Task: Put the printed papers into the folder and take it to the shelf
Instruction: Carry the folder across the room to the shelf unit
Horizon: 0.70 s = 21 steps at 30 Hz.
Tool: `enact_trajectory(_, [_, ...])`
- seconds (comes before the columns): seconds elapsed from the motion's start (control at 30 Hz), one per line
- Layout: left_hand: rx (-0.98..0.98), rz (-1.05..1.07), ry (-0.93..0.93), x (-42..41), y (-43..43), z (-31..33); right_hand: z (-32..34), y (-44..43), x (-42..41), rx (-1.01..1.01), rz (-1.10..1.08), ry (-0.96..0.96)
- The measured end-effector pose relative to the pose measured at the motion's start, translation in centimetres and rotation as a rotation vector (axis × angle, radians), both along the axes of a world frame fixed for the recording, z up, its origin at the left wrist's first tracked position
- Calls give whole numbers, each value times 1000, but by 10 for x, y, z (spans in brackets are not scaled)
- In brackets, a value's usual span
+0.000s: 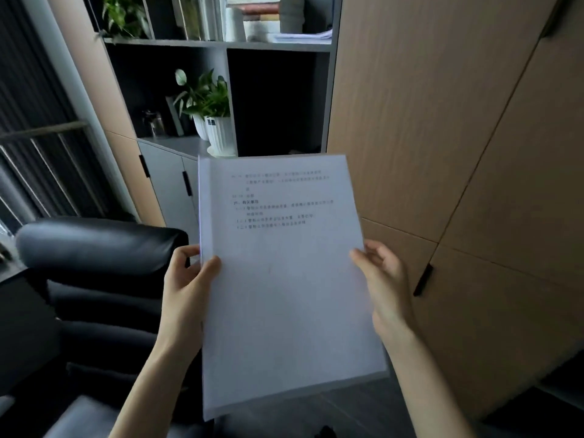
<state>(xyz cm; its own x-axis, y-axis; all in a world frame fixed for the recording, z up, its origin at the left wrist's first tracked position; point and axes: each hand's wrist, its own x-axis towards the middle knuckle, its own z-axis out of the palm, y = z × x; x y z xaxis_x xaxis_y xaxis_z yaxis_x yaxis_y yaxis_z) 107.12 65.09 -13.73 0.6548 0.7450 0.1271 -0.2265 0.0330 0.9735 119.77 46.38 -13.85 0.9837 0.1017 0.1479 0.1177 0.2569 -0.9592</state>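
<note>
I hold a clear folder [284, 295] upright in front of me, with printed papers inside; a sheet with a few lines of text shows through the cover. My left hand [186, 286] grips its left edge near the spine, thumb on the front. My right hand [382, 279] holds the right edge, fingers curled behind it. The dark shelf unit [278, 45] stands straight ahead beyond the folder's top edge, with an open compartment [275, 102] just above the folder.
A potted plant in a white pot [218, 128] stands on the shelf's lower ledge beside a glass jar [153, 123]. Books and paper stacks [271, 23] fill the upper shelf. A black leather chair [101, 279] is at my left. Wooden cabinet doors [442, 137] rise at the right.
</note>
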Motion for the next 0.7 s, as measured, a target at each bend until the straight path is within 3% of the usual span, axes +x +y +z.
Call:
enact_trajectory(0.27, [-46, 158, -52, 155, 53, 14, 20, 78, 189, -53, 195, -47])
enact_trajectory(0.7, [-71, 251, 10, 327, 176, -8, -1, 208, 365, -76, 266, -33])
